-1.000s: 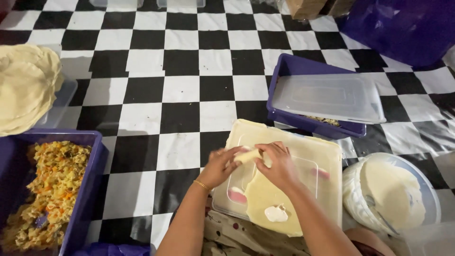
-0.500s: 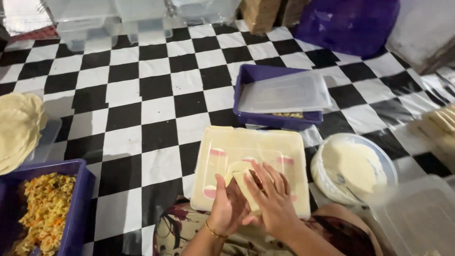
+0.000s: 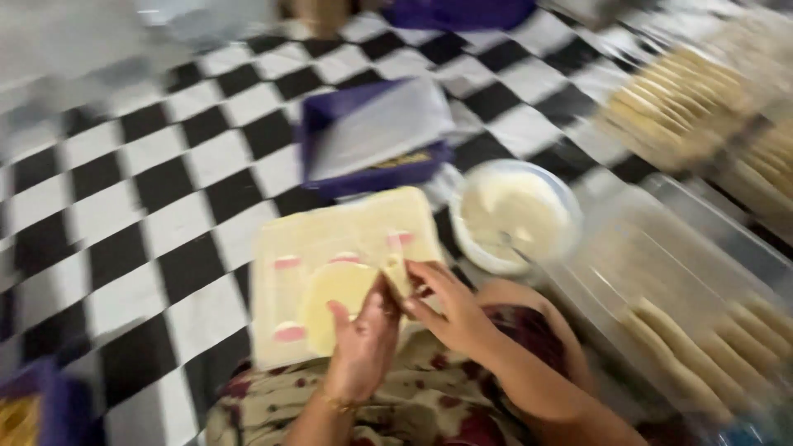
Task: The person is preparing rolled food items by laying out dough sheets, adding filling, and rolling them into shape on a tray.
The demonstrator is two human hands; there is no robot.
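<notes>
Here the person sat on a black-and-white checked floor (image 3: 165, 206) with a pale cutting board (image 3: 330, 239) resting across the lap, which put the work close under both hands. On the board lay a round sheet of thin dough (image 3: 334, 293), and its right edge had been lifted into a narrow fold (image 3: 398, 274). The left hand (image 3: 363, 347) lay with its fingers spread over the lower right part of the dough, pressing it flat, apparently so the sheet would not slide while the edge was turned. The right hand (image 3: 450, 310) came in from the right and pinched the fold between thumb and fingertips, closed on the dough rather than loose. The picture was blurred, so how far the fold went could not be told.

Just beyond the board, to the right, stood a white bowl (image 3: 514, 216) holding a pale paste, near enough for the right hand to reach. Behind the board sat a purple tub (image 3: 372, 140) with a clear lid lying tilted across its top. A clear plastic tray (image 3: 686, 289) beside the person's right knee held a row of finished rolls (image 3: 702, 347) at its near end, lined up side by side. Farther off, at the upper right, more rolls (image 3: 677, 107) lay in rows. Another purple tub (image 3: 41, 409) showed at the lower left corner.
</notes>
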